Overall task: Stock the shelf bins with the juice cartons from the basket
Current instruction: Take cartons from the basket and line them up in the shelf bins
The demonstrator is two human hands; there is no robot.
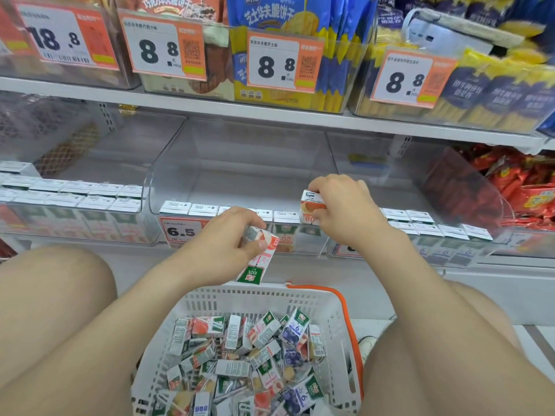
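Two grips: left fingers [251, 218] round lower carton [260, 262], right fingers [319, 183] round upper carton [310, 202].

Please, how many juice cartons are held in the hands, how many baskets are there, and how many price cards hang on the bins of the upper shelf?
Held juice cartons: 2
Basket: 1
Upper price cards: 4
Total: 7
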